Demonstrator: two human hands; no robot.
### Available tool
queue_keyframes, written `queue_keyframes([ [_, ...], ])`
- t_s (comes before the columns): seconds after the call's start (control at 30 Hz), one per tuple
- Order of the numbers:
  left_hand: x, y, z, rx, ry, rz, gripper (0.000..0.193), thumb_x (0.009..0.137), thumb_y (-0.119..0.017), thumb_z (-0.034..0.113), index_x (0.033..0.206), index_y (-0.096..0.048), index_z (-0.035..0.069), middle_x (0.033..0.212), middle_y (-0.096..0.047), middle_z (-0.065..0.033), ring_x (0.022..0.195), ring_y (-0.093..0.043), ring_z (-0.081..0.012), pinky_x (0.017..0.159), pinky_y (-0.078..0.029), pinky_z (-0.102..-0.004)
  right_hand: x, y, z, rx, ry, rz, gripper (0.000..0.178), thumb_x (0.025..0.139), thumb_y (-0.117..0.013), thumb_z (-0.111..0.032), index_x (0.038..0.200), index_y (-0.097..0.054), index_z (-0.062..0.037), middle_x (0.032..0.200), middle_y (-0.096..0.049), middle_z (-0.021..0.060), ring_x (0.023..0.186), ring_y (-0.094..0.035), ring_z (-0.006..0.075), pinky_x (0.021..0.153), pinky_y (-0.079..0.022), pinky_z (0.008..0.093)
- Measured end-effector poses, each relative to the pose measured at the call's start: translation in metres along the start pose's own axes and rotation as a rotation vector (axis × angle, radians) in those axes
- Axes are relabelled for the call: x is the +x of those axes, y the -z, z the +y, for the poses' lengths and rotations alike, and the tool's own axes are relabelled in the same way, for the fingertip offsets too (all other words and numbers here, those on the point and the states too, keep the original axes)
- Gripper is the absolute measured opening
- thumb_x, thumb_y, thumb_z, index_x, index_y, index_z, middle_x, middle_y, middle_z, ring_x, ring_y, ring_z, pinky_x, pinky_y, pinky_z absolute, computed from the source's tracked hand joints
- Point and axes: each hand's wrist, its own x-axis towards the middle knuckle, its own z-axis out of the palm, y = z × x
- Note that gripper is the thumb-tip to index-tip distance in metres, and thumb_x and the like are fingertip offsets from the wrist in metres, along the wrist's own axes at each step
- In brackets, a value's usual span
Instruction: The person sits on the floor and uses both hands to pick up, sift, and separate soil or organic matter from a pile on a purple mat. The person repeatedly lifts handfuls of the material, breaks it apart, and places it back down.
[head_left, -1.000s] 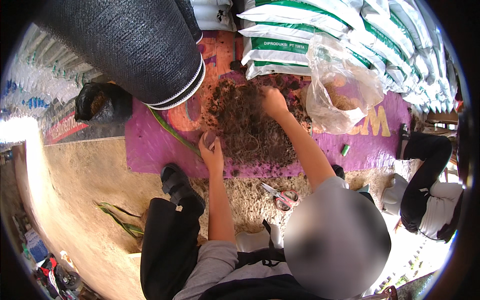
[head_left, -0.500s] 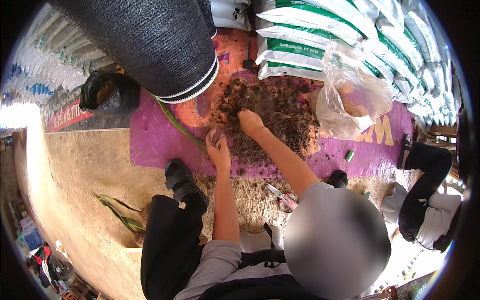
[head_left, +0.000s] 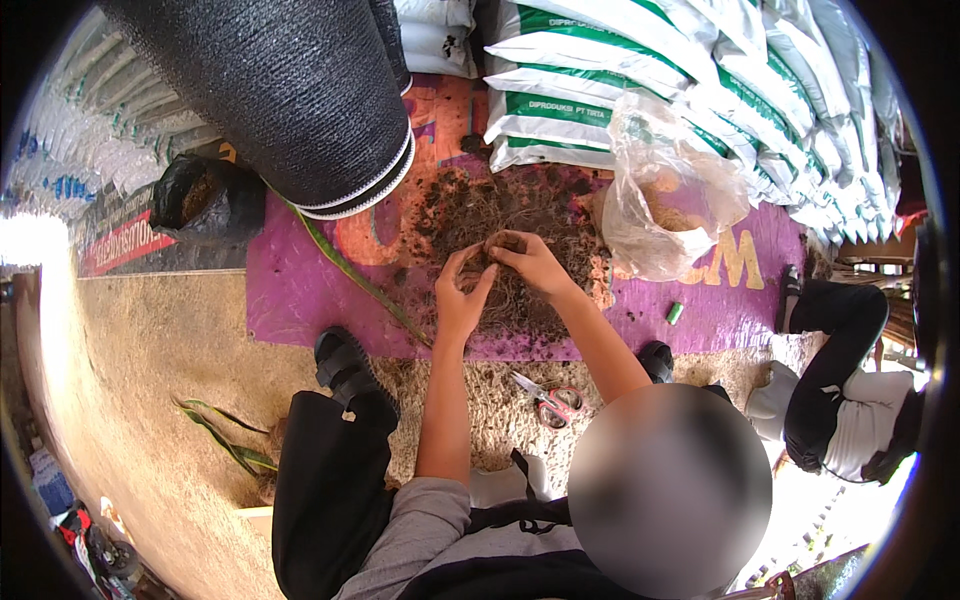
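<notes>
- we've got both hands together over the dark soil heap (head_left: 455,212), and thin roots are tangled all through it
- our right hand (head_left: 528,264) has its fingers bent in, and its grip looks pinched on a small dark clump (head_left: 492,244) right by the left fingertips
- our left hand (head_left: 462,297) is half curled with the thumb away from the fingers – we can't tell if that grip has hold of anything
- the soil sits on a purple and orange sheet (head_left: 300,305) on the floor
- a long green leaf (head_left: 345,267) slants across the sheet, its lower end near our left wrist
- clear plastic bag (head_left: 640,235) just right of the soil, black bag (head_left: 235,205) well off to the left
- scissors (head_left: 552,403) with red handles lie on the floor below our hands – blades pointing up and left
</notes>
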Motion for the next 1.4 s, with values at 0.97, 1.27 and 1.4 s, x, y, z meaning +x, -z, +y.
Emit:
queue_keyframes([
  [0.97, 0.004, -0.016, 0.035, 0.165, -0.092, 0.009, 0.021, 0.081, -0.062, 0.020, 0.095, -0.061, 0.004, 0.086, -0.062, -0.0077, 0.076, -0.058, -0.0169, 0.068, -0.047, -0.0316, -0.045, 0.021, -0.017, 0.641, 0.123, 0.418, 0.015, 0.084, -0.055, -0.008, 0.097, -0.057, -0.0020, 0.080, -0.058, 0.0011, 0.070, -0.055, 0.0086, 0.064, -0.043, 0.0218],
  [1.27, 0.007, -0.007, 0.027, 0.137, -0.106, 0.152, 0.032, 0.080, -0.062, 0.030, 0.096, -0.059, 0.002, 0.113, -0.049, -0.0108, 0.106, -0.049, -0.0239, 0.090, -0.039, -0.0418, -0.059, 0.032, -0.035, 0.090, 0.238, 0.382, 0.012, 0.084, -0.054, -0.008, 0.093, -0.057, 0.0007, 0.081, -0.057, -0.0006, 0.075, -0.051, 0.0058, 0.067, -0.042, 0.0211],
  [1.4, 0.001, -0.029, 0.034, 0.041, -0.080, 0.119, 0.031, 0.079, -0.064, 0.030, 0.088, -0.061, 0.001, 0.111, -0.048, -0.0108, 0.107, -0.047, -0.0259, 0.092, -0.037, -0.0434, -0.060, 0.017, -0.039, -0.113, 0.292, 0.345, 0.010, 0.084, -0.053, -0.005, 0.090, -0.056, 0.0031, 0.081, -0.058, 0.0025, 0.076, -0.050, 0.0069, 0.071, -0.042, 0.0237],
])
